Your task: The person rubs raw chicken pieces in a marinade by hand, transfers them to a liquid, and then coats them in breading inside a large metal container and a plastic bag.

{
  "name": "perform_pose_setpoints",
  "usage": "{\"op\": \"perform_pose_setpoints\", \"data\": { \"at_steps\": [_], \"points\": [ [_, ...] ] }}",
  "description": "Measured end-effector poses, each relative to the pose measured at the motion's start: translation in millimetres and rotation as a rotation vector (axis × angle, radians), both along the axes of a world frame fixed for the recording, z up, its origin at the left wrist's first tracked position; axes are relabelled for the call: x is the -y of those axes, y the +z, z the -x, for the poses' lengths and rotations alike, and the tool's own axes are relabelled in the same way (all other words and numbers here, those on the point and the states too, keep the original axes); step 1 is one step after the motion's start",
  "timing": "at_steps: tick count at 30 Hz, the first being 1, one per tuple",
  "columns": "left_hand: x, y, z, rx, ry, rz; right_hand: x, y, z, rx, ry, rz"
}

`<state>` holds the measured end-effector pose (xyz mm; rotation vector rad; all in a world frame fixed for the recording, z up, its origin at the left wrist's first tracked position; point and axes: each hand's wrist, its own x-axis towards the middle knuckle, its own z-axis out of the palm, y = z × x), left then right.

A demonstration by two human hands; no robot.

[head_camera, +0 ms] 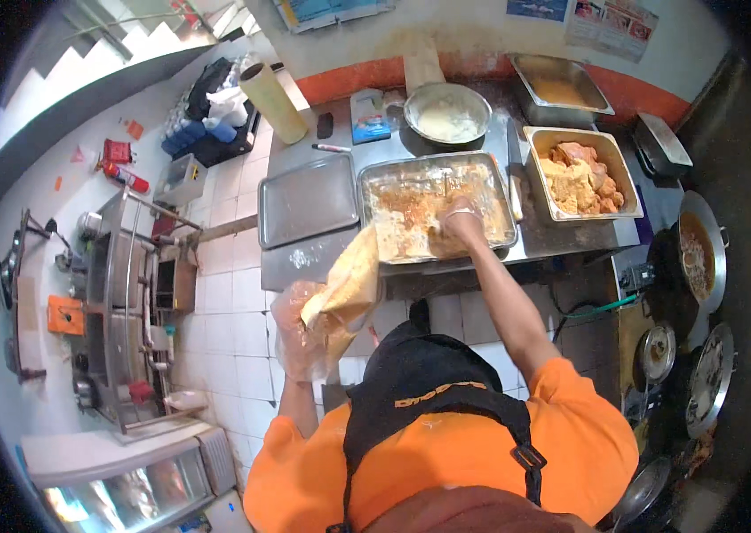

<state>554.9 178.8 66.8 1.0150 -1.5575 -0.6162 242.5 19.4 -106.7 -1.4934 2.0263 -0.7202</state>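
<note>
My left hand (299,313), in a clear plastic glove, grips a plastic bag of yellowish powder (348,283), held tilted in front of the near left corner of a metal tray (438,160). My right hand (462,216) is down in that tray, among pale flour and patches of reddish-brown powder; its fingers are partly hidden, so whether they hold anything cannot be told. Right of the tray lies a knife (514,166). Farther right, a deep metal pan (628,203) holds raw-looking meat pieces (592,176) with yellowish powder on part of them.
An empty metal tray (308,200) lies at left, below a plastic wrap roll (273,103) and a marker (331,147). A metal bowl (448,113) with white contents stands behind. Another deep pan (562,90) is back right. A wok (702,253) with oil stands at right.
</note>
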Motion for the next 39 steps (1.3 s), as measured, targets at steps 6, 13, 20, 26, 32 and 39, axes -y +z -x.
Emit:
{"op": "perform_pose_setpoints", "data": {
  "at_steps": [6,13,20,26,32,39],
  "points": [
    [122.2,-41.6,-7.5,0.016,-0.165,-0.02,37.8,-43.1,11.6,-0.315,0.183,-0.247],
    [208.6,-67.5,103.0,-0.279,-0.504,-0.29,33.2,-3.2,67.5,1.006,-0.208,0.252],
    [235.5,-153.3,117.6,0.368,-0.51,-0.148,45.0,43.0,94.3,0.972,0.032,0.256],
    [247.3,-126.1,131.5,0.261,-0.563,-0.219,87.6,6.1,90.8,0.963,-0.076,0.276],
    [256.8,-72.2,182.7,0.658,-0.396,-0.376,102.0,-8.7,104.6,1.042,0.029,0.188],
    [248.0,-93.4,181.6,0.71,-0.438,-0.117,59.4,54.1,81.4,0.955,0.036,0.339]
  ]
}}
